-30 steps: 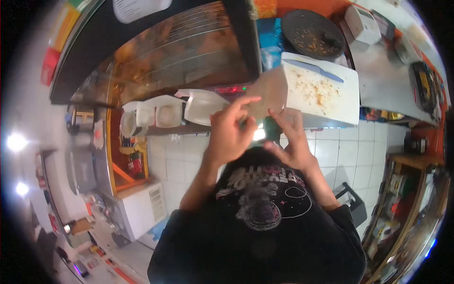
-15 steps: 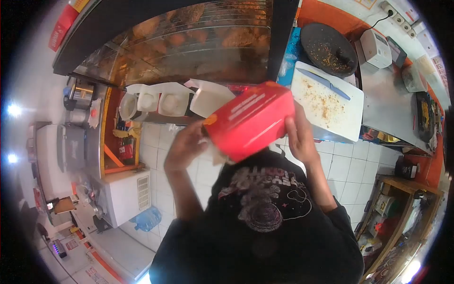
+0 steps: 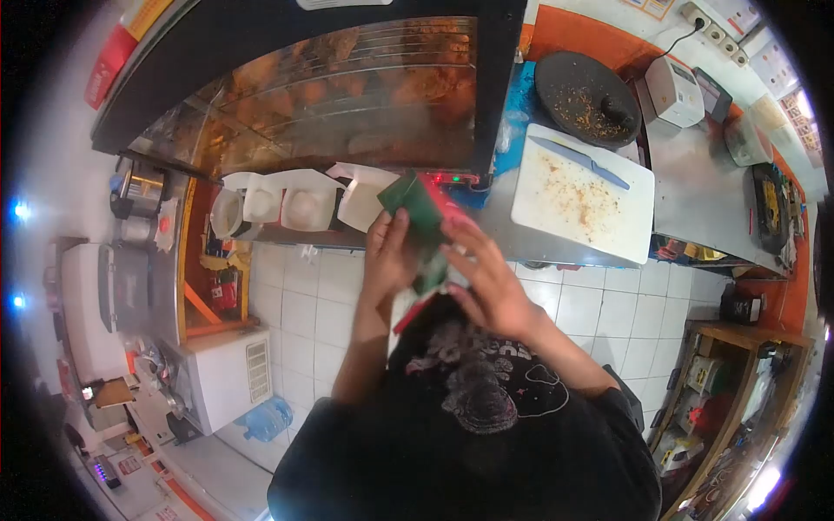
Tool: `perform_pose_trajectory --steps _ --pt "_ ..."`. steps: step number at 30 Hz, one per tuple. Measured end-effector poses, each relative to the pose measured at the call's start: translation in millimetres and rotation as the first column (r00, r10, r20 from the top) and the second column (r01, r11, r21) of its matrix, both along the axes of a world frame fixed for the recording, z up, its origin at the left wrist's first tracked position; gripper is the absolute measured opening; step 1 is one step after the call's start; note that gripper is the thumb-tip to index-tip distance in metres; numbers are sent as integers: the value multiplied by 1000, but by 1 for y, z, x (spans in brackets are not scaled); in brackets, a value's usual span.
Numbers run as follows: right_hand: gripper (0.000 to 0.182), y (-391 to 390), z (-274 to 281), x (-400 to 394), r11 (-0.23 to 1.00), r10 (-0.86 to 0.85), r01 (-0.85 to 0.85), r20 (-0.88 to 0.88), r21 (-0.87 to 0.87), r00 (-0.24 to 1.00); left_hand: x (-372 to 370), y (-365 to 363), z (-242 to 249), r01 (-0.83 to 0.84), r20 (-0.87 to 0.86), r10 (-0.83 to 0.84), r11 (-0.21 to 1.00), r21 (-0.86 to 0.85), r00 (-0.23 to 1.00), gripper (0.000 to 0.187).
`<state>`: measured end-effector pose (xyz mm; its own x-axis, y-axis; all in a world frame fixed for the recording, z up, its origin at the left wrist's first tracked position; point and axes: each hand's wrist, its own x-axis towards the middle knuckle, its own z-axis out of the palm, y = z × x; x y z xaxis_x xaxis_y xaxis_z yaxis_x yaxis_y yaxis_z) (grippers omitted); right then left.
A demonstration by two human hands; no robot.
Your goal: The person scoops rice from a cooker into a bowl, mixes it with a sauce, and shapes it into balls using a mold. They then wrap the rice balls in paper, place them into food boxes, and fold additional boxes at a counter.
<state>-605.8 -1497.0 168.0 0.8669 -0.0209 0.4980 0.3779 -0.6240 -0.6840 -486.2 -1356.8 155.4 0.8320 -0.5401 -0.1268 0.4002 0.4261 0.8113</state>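
A cardboard food box, red with a green face and a white flap edge low down, is tilted between my hands in front of my chest. My left hand is closed on its left side, with the thumb on the green face. My right hand lies against the box's right side, fingers stretched out and apart, slightly blurred. Part of the box is hidden behind the fingers. Just beyond my left hand stands a white open carton on the ledge.
A glass display case of fried food stands ahead. White containers line its ledge. To the right are a cutting board with crumbs, a knife and a dark stone mortar. A water jug lies on the floor.
The box has turned from its red printed side to its green face and now stands more upright. My right hand has moved left and its fingers have spread. The hands are closer together.
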Motion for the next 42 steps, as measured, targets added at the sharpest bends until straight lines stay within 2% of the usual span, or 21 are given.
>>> perform_pose_trajectory --steps 5,9,12,15,18,19,21,23,25,26,27,29,30,31,32,33,34,35,37,40,42 --pt "69 3 -7 -2 993 -74 80 78 -88 994 -9 -8 -8 -73 179 35 975 209 983 25" --pt "68 -3 2 3 996 -64 68 65 -52 996 -20 -21 7 -222 302 134 934 280 944 26" --pt "56 -6 8 2 996 -36 43 93 -72 995 -19 -25 -1 -337 377 232 910 242 897 26" --pt "49 -14 5 8 987 -39 63 167 -144 985 -28 -26 9 -308 316 240 933 186 918 26" --pt "42 -22 -9 17 984 -163 177 242 -38 956 -35 -26 2 -299 505 61 864 405 861 23" --pt "42 -23 -10 19 984 -159 172 243 -37 957 -39 -37 -7 -367 550 163 886 283 819 23" --pt "35 -24 -10 22 951 -304 305 310 46 901 -45 -35 2 -241 521 -2 886 397 853 24" --pt "45 -25 -13 20 944 -328 325 308 60 893 -47 -42 -1 -72 393 -51 954 292 918 22" --pt "61 -25 -15 16 884 -454 418 177 209 873 -43 -41 16 -57 577 -214 908 414 788 16" --pt "86 -32 -26 9 897 -364 336 50 287 930 -34 -39 25 -143 794 -313 885 443 521 14" --pt "86 -39 -22 2 898 -360 332 51 288 932 -33 -38 36 -150 750 -462 797 585 474 11" --pt "105 -54 -11 -17 866 26 113 -270 487 963 -26 -34 43 -59 817 -556 820 569 156 15" --pt "114 -66 -28 -30 797 172 40 -290 603 941 -25 -28 29 -66 819 -551 822 566 163 15" --pt "114 -71 -43 -39 801 179 33 -293 598 939 -24 -20 3 -96 730 -681 731 675 -56 16" --pt "109 -75 -56 -47 568 194 114 -267 815 944 -25 -15 -11 -154 581 -771 628 763 -261 17" --pt "105 -76 -67 -54 273 199 185 -243 944 949 -22 -15 -10 -157 585 -771 629 762 -250 17" --pt "94 -75 -74 -58 267 86 377 -412 887 907 -16 -16 -8 -205 505 -791 588 782 -346 15" --pt "94 -77 -84 -61 270 93 381 -417 884 904 -14 -16 -7 -255 412 -802 547 797 -433 14" --pt "87 -84 -102 -65 252 33 578 -604 776 797 -12 -11 -37 -289 435 -785 583 759 -441 11" --pt "76 -84 -107 -61 223 67 579 -605 784 793 -8 -6 -39 -315 337 -776 552 772 -533 10" --pt "74 -85 -107 -56 225 74 591 -618 775 783 -9 5 -37 -300 213 -789 446 843 -576 9"
